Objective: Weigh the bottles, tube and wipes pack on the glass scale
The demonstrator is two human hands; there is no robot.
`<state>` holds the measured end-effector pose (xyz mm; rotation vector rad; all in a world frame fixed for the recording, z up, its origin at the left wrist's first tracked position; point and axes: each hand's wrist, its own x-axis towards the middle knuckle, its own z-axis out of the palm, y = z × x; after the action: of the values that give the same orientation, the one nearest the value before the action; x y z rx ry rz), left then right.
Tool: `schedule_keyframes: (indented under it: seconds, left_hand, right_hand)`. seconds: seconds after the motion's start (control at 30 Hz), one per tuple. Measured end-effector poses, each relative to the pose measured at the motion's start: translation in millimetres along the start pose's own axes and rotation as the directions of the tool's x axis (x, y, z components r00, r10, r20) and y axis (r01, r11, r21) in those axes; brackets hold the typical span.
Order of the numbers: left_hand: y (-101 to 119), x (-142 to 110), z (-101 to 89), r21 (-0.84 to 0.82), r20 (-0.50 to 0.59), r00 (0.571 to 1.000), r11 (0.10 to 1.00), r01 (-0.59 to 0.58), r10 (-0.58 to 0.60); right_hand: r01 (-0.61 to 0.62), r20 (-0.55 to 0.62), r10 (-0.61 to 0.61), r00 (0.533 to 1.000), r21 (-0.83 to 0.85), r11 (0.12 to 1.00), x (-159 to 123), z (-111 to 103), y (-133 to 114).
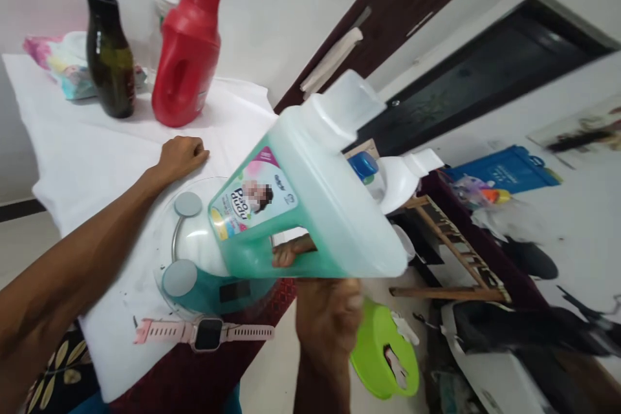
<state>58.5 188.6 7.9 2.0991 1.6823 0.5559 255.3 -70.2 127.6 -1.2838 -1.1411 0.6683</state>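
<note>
My right hand (pixel 330 317) grips a large detergent bottle (pixel 334 200) by its handle, with fingers showing through the handle opening. The bottle is see-through, with green liquid, a white cap and a printed label, and it is held up tilted above the table edge. My left hand (pixel 182 156) is closed in a fist on the white cloth (pixel 242 100), with nothing visible in it. Close to that forearm lies a round glass kitchen scale (pixel 208 284) with grey pads. A pink-strapped watch (pixel 208 334) rests at the cloth's front edge.
Behind my left hand stand a red detergent bottle (pixel 187 58) and a dark pump bottle (pixel 110 52), beside a wipes pack (pixel 72 68). White bottles (pixel 400 181) stand beyond the held bottle. A lime green tub (pixel 383 356) sits on the floor, with a scooter (pixel 504 349) at right.
</note>
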Motion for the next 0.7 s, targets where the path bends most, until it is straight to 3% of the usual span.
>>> schedule_keyframes:
  seconds: [0.13,0.33,0.43,0.53,0.63,0.7]
  left_hand:
    - [0.8,1.0,-4.4,0.011,-0.026,0.999,1.0,0.025,-0.025]
    - [2.4,3.1,-6.7,0.004,-0.043,0.999,1.0,0.023,-0.023]
    - [2.7,4.0,-6.0,0.003,-0.037,0.999,0.999,0.04,-0.04]
    - [2.8,4.8,-4.3,-0.004,-0.034,0.998,0.999,0.047,-0.047]
    - [2.9,6.1,-2.1,-0.001,-0.035,0.998,0.999,0.052,-0.052]
    - [2.9,6.8,-0.6,0.001,-0.035,0.998,0.999,0.051,-0.051]
  right_hand:
    - [0.061,-0.048,-0.049,0.998,0.272,0.96,4.3,24.3,-4.5]
    - [0.107,-0.21,-0.061,0.976,0.215,0.971,32.9,17.0,2.1]
    - [0.125,-0.296,-0.062,0.953,0.201,0.972,60.8,11.2,-0.3]
    - [0.203,-0.421,-0.104,0.901,0.198,0.959,96.9,11.8,4.0]
    - [0.26,-0.538,-0.159,0.828,0.117,0.959,140.6,14.1,25.6]
    - [0.228,-0.521,-0.163,0.838,0.063,0.972,171.0,14.3,45.8]
